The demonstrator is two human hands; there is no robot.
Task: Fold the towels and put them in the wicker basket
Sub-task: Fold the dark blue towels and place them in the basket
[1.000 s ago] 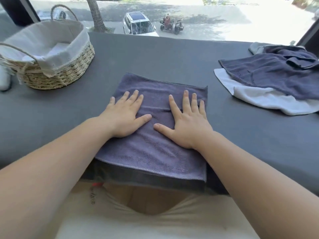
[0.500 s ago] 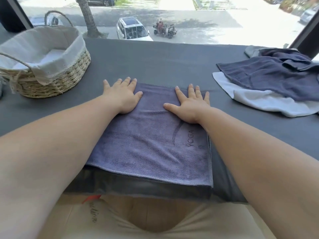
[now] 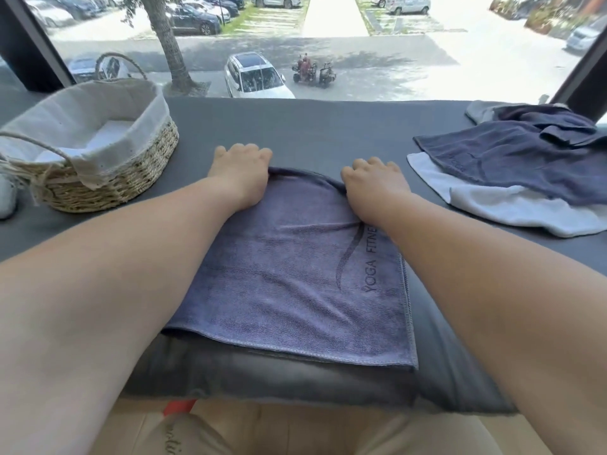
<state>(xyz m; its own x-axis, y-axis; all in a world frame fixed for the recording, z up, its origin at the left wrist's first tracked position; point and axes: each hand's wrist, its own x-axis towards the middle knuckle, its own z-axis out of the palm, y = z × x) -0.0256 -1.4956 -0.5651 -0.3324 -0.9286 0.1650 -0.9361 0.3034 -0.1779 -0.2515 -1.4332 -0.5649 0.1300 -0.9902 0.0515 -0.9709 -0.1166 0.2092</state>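
Grey cloth covered the surface beneath a wide street-facing window. Seen from the head camera, the left grip and right grip were curled over the far edge of the purple towel, pinching it where it lay flat. The wicker basket stood left, the unfolded towels right. Folding well likely meant lifting both ends evenly and matching them to the near hem.
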